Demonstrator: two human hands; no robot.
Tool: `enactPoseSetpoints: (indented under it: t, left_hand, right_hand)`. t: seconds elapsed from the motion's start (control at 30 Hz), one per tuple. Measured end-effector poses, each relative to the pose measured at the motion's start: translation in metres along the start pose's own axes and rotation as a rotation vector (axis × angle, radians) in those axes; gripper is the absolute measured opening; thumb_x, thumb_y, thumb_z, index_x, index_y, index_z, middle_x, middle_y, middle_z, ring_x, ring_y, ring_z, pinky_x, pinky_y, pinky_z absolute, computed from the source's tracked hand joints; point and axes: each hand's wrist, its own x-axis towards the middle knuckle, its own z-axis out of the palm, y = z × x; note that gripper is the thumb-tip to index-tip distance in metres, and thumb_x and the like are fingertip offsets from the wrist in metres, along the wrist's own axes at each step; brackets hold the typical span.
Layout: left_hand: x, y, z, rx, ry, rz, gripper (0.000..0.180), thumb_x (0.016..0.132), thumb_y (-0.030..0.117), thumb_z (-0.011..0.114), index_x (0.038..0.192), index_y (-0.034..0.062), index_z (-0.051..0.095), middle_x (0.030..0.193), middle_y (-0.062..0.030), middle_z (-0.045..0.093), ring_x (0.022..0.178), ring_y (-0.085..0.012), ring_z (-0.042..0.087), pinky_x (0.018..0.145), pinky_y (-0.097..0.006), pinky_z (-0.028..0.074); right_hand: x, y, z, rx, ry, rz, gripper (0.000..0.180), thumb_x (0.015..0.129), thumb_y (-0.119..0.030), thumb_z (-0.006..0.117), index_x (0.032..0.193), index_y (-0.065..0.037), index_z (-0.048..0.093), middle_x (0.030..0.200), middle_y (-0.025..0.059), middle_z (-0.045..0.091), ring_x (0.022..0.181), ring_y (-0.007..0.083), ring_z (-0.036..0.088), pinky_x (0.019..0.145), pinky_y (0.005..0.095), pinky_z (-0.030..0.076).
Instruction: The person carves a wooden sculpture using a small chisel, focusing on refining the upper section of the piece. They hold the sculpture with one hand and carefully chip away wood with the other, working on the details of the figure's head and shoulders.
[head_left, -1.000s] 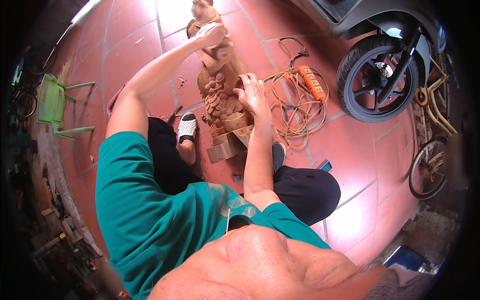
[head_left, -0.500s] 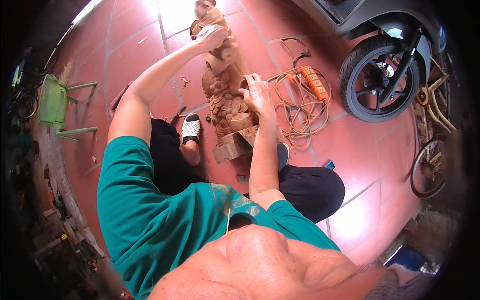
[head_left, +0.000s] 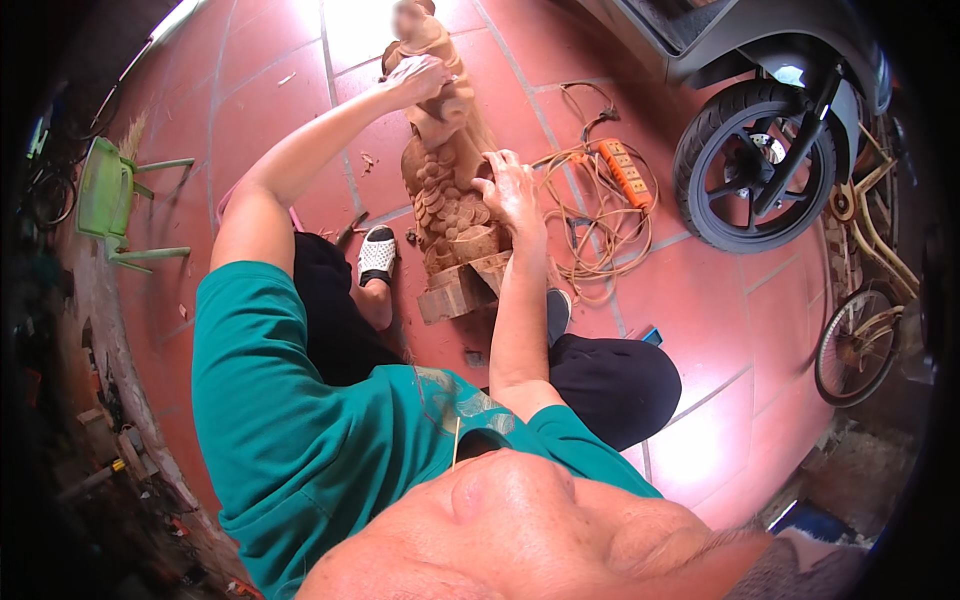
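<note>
A carved brown wooden statue (head_left: 462, 215) stands in front of me between my legs. It has a figure at its far end, a cluster of round coin-like discs lower down and a rough block base. My left hand (head_left: 418, 80) is closed against the upper part of the figure. Whatever it may hold is hidden under the fingers. Lower down, my right hand (head_left: 511, 190) grips the statue's right edge, thumb toward the carved discs and fingers bent over the wood.
An orange power strip (head_left: 626, 173) with a coiled cable (head_left: 600, 240) lies right of the statue. Beyond it stands a motorbike's front wheel (head_left: 757, 165). A green plastic chair (head_left: 105, 190) is at the left. A dark-handled tool (head_left: 352, 230) lies near my shoe (head_left: 377, 255), and wood chips dot the red tiles.
My left hand has turned slightly and lies flatter against the figure. My right hand keeps its hold on the statue's edge. The whole view has shifted a little.
</note>
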Motion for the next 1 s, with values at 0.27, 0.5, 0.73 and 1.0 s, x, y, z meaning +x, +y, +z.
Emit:
enactPoseSetpoints:
  t: [0.27, 0.5, 0.73, 1.0]
  left_hand:
    - [0.03, 0.03, -0.003, 0.232, 0.054, 0.138, 0.011, 0.079, 0.009, 0.061, 0.077, 0.0031, 0.07, 0.077, -0.0166, 0.068, 0.073, -0.0332, 0.069, 0.061, -0.043, 0.053]
    - [0.054, 0.034, 0.014, 0.282, 0.042, 0.093, 0.011, 0.077, 0.006, 0.06, 0.071, 0.0008, 0.068, 0.074, -0.0207, 0.068, 0.069, -0.0342, 0.07, 0.059, -0.044, 0.054]
    - [0.007, -0.003, -0.002, 0.141, -0.171, -0.001, 0.018, 0.085, 0.013, 0.057, 0.083, 0.0012, 0.07, 0.083, -0.0199, 0.068, 0.078, -0.0367, 0.068, 0.065, -0.048, 0.051]
    - [-0.028, -0.007, -0.04, 0.163, -0.272, -0.222, 0.017, 0.083, 0.006, 0.06, 0.095, 0.0047, 0.072, 0.09, -0.0143, 0.07, 0.087, -0.0339, 0.068, 0.076, -0.044, 0.053]
  right_hand:
    - [-0.002, -0.006, -0.008, -0.033, -0.03, 0.064, 0.047, 0.084, -0.023, 0.075, 0.126, -0.008, 0.062, 0.131, 0.0156, 0.057, 0.11, 0.0419, 0.058, 0.093, 0.0508, 0.05]
    - [-0.003, -0.001, -0.003, -0.012, -0.001, 0.0, 0.047, 0.084, -0.022, 0.075, 0.127, -0.008, 0.062, 0.127, 0.0156, 0.059, 0.108, 0.0427, 0.058, 0.091, 0.0511, 0.049]
    - [-0.002, 0.002, 0.002, -0.001, 0.029, -0.012, 0.045, 0.085, -0.024, 0.073, 0.125, -0.009, 0.061, 0.123, 0.0152, 0.061, 0.104, 0.0422, 0.06, 0.09, 0.0502, 0.049]
    - [0.001, -0.001, -0.006, -0.029, -0.019, 0.054, 0.043, 0.085, -0.023, 0.075, 0.123, -0.01, 0.061, 0.129, 0.0124, 0.057, 0.11, 0.0429, 0.058, 0.089, 0.052, 0.053]
